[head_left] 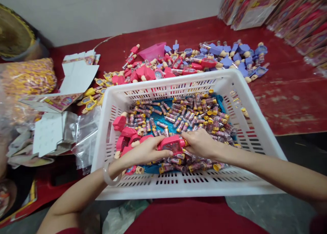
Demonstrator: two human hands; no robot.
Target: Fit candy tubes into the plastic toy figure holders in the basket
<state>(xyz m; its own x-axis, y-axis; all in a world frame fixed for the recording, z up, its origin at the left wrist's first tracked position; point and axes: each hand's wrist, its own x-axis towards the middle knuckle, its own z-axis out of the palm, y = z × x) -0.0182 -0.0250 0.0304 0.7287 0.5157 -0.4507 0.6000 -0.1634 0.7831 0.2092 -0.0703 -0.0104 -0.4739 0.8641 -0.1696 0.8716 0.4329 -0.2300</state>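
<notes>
My left hand [150, 150] is closed around a red plastic toy piece [174, 145] with a clear window, held above the white basket [189, 189]. At the piece's right end my right hand [198, 143] pinches a small tube with a yellow cap, mostly hidden by the fingers. Beneath both hands lie many small clear tubes with yellow caps [178, 115] on blue plastic. More red pieces [127, 132] with cream-coloured ends are heaped at the basket's left side, beside my left wrist.
Beyond the basket, the red table [293, 101] bears piles of red pieces [145, 72], purple pieces [227, 59] and yellow pieces [89, 103]. Cardboard [76, 74], a full clear bag [30, 77] and plastic sleeves are on the left. Packaged goods [306, 26] stand at the right.
</notes>
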